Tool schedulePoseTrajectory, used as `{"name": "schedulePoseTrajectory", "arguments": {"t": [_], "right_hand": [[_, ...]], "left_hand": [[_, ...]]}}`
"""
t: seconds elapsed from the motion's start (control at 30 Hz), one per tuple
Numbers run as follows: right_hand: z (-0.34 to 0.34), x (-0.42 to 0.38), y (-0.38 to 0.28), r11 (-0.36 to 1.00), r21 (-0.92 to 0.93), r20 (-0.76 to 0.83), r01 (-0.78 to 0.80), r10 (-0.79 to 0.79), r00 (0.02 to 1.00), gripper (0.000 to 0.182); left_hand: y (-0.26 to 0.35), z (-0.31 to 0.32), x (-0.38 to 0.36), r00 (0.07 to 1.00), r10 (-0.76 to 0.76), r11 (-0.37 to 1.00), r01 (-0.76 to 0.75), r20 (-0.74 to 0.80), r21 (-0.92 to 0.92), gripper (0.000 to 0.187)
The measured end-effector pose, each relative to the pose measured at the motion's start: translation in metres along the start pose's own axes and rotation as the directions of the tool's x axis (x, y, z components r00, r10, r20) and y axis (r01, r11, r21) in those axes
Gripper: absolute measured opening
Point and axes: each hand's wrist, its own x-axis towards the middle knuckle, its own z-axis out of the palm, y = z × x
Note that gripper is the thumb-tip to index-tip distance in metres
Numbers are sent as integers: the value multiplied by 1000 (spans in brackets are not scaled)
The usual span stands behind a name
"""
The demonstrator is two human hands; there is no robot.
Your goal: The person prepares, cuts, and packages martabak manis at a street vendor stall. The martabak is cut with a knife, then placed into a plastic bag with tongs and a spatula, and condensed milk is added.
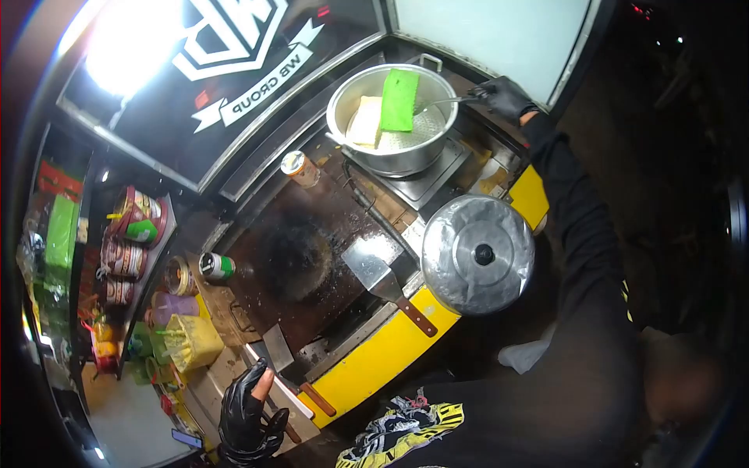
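My right hand (505, 100), in a black glove, is closed around the handle of a long metal utensil (449, 101). Its far end reaches into a large aluminium pot (394, 164) and I cannot make out its tip. Inside the pot, on a perforated steamer plate (427, 127), rest a bright green slab (400, 101) and a pale slab (365, 122), both looking like bread. My left hand (253, 413) wears a black glove with the thumb tip bare. It is held above the near counter, fingers apart and holding nothing.
On the dark griddle (289, 257) lie a wide spatula (382, 273), a scraper (278, 345) and cans, one orange-brown (300, 168), one green (217, 266). The pot's domed lid (478, 253) sits at the front edge. Jars (123, 256) and a yellow tub (191, 343) stand left.
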Motion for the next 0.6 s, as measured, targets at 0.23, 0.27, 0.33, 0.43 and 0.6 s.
{"name": "schedulePoseTrajectory", "arguments": {"t": [0.23, 0.27, 0.33, 0.43, 0.6], "right_hand": [[-78, -29, -76, 990, 58, 199, 130, -139, 970, 22], [-86, -35, -88, 989, 23, 157, 149, -151, 976, 22], [-99, -56, -114, 988, 38, 121, 153, -156, 980, 24], [-111, -87, -167, 968, 207, 192, 143, -183, 964, 26], [-30, -173, -311, 908, 317, 342, 274, -379, 860, 23]], "left_hand": [[-10, 0, -18, 989, 27, 999, -24, 149, -24, 63], [-15, 1, -25, 986, 29, 999, -25, 163, -30, 62], [-31, 6, -46, 986, 43, 990, -20, 160, -141, 63], [-48, 12, -91, 997, 21, 957, 3, 79, -288, 69], [-85, 24, -200, 981, -126, 972, 92, -149, -218, 66]]}}
